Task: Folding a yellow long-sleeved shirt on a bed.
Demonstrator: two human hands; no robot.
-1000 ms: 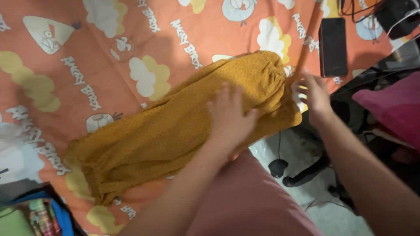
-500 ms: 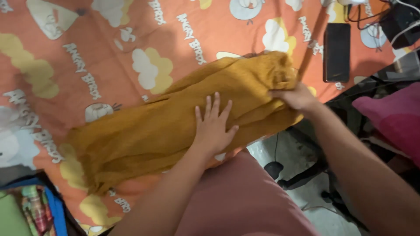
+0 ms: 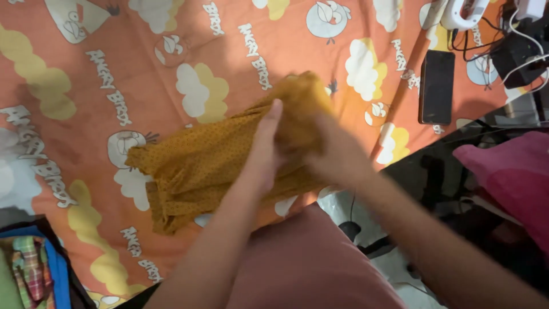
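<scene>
The left hand and right hand now meet over the mustard garment on the orange bedsheet — the right one grasping the far end it has folded back over the middle. The cloth lies shorter than before, halved; whether the left grips or just presses, I cannot tell.

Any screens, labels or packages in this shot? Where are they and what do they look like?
Phone: flat on the sheet at upper right, a dark rectangle with its screen off.
White device: top right edge beside black cables, rounded; no screen can be made out.
Sheet: orange, printed with cartoon birds, clouds and white lettering.
No packages or signs.
</scene>
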